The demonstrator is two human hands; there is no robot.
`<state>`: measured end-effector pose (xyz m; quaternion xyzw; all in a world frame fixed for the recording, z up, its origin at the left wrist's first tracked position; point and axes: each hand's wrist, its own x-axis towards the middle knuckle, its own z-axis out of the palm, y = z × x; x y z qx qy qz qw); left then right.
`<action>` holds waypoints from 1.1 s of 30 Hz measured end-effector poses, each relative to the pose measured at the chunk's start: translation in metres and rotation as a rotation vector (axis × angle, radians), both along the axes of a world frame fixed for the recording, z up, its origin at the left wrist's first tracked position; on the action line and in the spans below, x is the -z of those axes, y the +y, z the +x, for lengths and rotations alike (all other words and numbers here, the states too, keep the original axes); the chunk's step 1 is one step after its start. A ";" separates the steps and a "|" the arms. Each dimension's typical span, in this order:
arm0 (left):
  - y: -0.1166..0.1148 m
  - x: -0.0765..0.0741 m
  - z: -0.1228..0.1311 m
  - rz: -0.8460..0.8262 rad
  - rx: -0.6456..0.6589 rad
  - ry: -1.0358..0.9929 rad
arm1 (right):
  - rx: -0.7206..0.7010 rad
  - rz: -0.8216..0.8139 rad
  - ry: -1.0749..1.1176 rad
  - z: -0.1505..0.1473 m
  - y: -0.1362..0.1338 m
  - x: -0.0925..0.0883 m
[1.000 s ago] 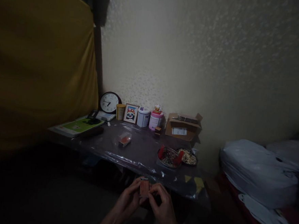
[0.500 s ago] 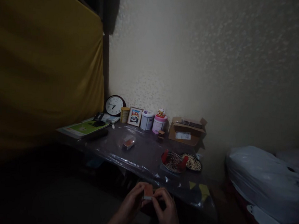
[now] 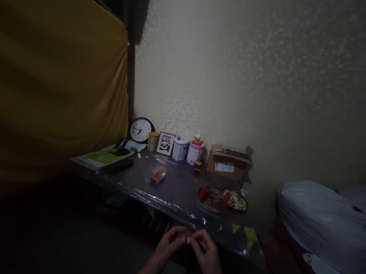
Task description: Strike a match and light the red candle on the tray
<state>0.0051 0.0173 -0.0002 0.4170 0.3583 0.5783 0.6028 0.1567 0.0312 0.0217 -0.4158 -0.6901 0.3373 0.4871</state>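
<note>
Low in the view, just in front of the table's near edge, both hands are close together around a small reddish-brown box point(image 3: 187, 234), likely a matchbox. Its broad face is mostly hidden by fingers, and a small pale edge shows between the fingertips. My left hand point(image 3: 169, 243) is closed on the box from the left, thumb and fingers pinched. My right hand point(image 3: 205, 250) has its thumb and forefinger pressed together at the box's right side. The dim light hides finer detail.
On the plastic-covered table point(image 3: 176, 186) lies a small orange-brown box point(image 3: 158, 177) with clear plastic. A round dish point(image 3: 211, 198) with red pieces stands beside a dish of pale sticks point(image 3: 235, 199). Behind are a clock point(image 3: 140, 130), a picture frame point(image 3: 165, 143), tins and a cardboard box point(image 3: 228, 163).
The box has turned in my hands, so its broad reddish face shows much less now. My left fingers have moved right and over it, closer to my right fingertips.
</note>
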 end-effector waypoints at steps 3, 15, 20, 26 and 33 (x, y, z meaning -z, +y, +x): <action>-0.001 -0.002 0.000 -0.030 -0.004 0.000 | -0.036 -0.082 0.086 0.001 -0.001 -0.004; -0.007 -0.008 0.001 -0.239 0.108 -0.398 | -0.013 -0.445 0.603 0.011 0.006 -0.009; -0.009 -0.010 0.000 -0.231 0.122 -0.410 | -0.011 -0.445 0.633 0.010 0.006 -0.009; -0.010 -0.011 0.000 -0.213 0.145 -0.420 | -0.025 -0.421 0.599 0.011 0.005 -0.011; -0.005 -0.002 -0.001 -0.198 0.141 -0.423 | 0.020 -0.357 0.499 0.011 0.004 -0.012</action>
